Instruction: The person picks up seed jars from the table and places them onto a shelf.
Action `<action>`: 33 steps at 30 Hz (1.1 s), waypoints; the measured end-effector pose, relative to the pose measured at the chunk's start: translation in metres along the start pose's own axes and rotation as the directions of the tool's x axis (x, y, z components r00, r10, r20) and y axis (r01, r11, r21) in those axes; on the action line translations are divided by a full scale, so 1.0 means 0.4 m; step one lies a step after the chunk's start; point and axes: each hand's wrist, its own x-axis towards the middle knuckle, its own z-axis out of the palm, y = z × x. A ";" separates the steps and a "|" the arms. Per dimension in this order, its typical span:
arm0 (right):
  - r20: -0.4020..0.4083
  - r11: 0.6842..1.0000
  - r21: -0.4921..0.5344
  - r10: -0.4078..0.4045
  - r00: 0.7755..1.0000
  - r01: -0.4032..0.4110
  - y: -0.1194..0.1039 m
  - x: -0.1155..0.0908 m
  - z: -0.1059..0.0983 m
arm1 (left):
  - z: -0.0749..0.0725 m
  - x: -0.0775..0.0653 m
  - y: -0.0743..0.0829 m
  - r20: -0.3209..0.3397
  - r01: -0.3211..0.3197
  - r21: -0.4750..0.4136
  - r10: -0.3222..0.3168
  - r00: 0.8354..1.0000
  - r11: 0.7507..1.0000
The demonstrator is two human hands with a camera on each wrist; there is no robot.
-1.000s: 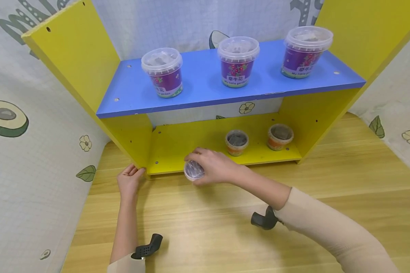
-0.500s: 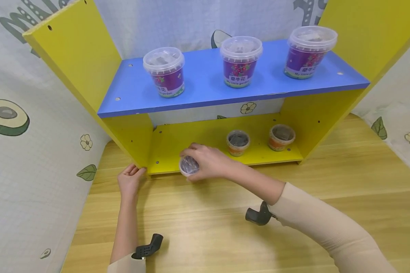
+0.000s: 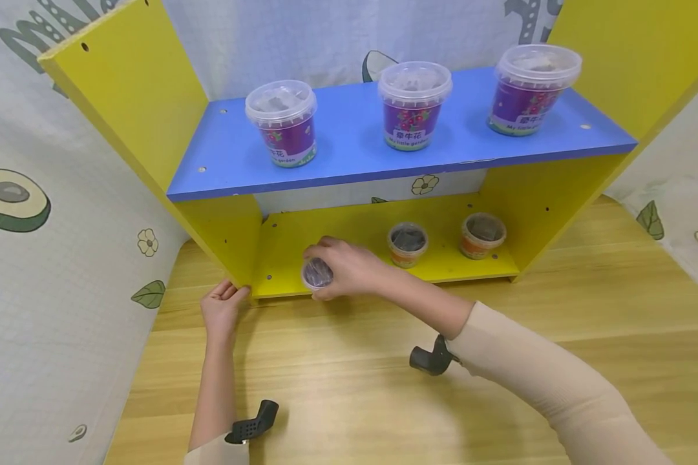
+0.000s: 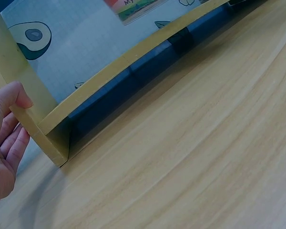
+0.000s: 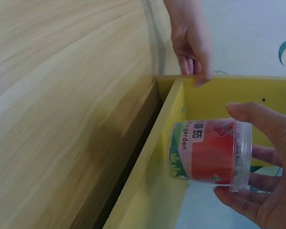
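Observation:
In the head view my right hand (image 3: pixel 351 268) grips a small clear-lidded plastic tub (image 3: pixel 317 274) by its rim, over the left part of the yellow bottom shelf (image 3: pixel 296 232). The right wrist view shows the tub's red label (image 5: pixel 212 152) with Chinese characters and "garden" on it. Whether its base touches the shelf I cannot tell. My left hand (image 3: pixel 221 310) pinches the front edge of the shelf unit's left side panel (image 3: pixel 212 226) near its foot. Thumb inside, fingers outside, it shows at the left of the left wrist view (image 4: pixel 7 138).
Two orange-labelled tubs, one centre (image 3: pixel 407 245) and one right (image 3: pixel 483 236), stand on the bottom shelf. On the blue upper shelf (image 3: pixel 349 129) stand three larger purple-labelled tubs (image 3: pixel 410 113). Wooden tabletop (image 3: pixel 337 387) lies in front; patterned cloth (image 3: pixel 64 271) hangs behind and left.
My right hand has carried the tub left and slightly farther back, from the shelf's front edge to over the bottom shelf. The left hand stays at the side panel.

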 end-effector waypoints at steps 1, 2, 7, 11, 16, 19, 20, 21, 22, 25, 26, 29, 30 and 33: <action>-0.003 1.000 0.004 0.000 1.000 0.000 0.001 0.004 0.000 | -0.001 -0.001 0.000 0.001 0.003 0.002 -0.003 1.000 1.000; -0.007 1.000 0.004 -0.002 1.000 0.002 0.001 0.008 0.000 | -0.001 -0.001 0.000 0.001 0.003 0.005 -0.003 1.000 1.000; -0.011 1.000 0.001 -0.008 1.000 0.008 0.000 0.024 -0.001 | -0.003 -0.002 -0.002 0.011 -0.001 0.007 0.001 1.000 1.000; -0.004 1.000 -0.008 -0.005 1.000 0.005 -0.004 0.035 -0.002 | -0.002 0.001 -0.005 0.007 -0.007 -0.002 0.007 1.000 1.000; 0.001 1.000 -0.022 0.015 1.000 -0.015 -0.007 0.046 -0.001 | -0.001 0.001 -0.005 0.008 -0.009 -0.006 0.009 1.000 1.000; 0.002 0.999 -0.036 0.023 1.000 -0.023 -0.007 0.051 0.000 | -0.001 0.000 -0.005 0.011 -0.013 -0.005 0.013 1.000 1.000; 0.003 0.999 -0.037 0.025 1.000 -0.025 -0.007 0.053 0.001 | -0.002 0.000 -0.004 0.007 -0.011 -0.005 0.011 1.000 1.000; 0.004 0.999 -0.038 0.027 1.000 -0.027 -0.006 0.054 0.002 | -0.002 0.000 -0.004 0.009 -0.012 -0.004 0.012 1.000 1.000; 0.005 0.999 -0.040 0.028 1.000 -0.028 -0.006 0.055 0.003 | -0.002 -0.001 -0.004 0.009 -0.010 0.000 0.010 1.000 1.000; 0.009 0.999 -0.041 0.034 0.999 -0.034 -0.004 0.058 0.006 | -0.003 -0.002 -0.003 0.012 0.000 0.013 0.000 1.000 1.000; 0.010 0.999 -0.042 0.036 0.999 -0.035 -0.003 0.059 0.008 | -0.003 -0.002 -0.003 0.012 0.003 0.016 -0.003 1.000 1.000; 0.008 0.998 -0.043 0.037 0.999 -0.037 0.000 0.063 0.011 | -0.003 -0.003 -0.002 0.016 0.006 0.020 -0.006 1.000 1.000; 0.006 0.998 -0.042 0.036 0.999 -0.036 0.001 0.064 0.011 | -0.003 -0.003 -0.002 0.015 0.006 0.020 -0.006 1.000 1.000; 0.002 0.998 -0.044 0.035 0.999 -0.035 0.002 0.070 0.012 | -0.002 -0.002 -0.001 0.015 0.003 0.022 -0.003 1.000 1.000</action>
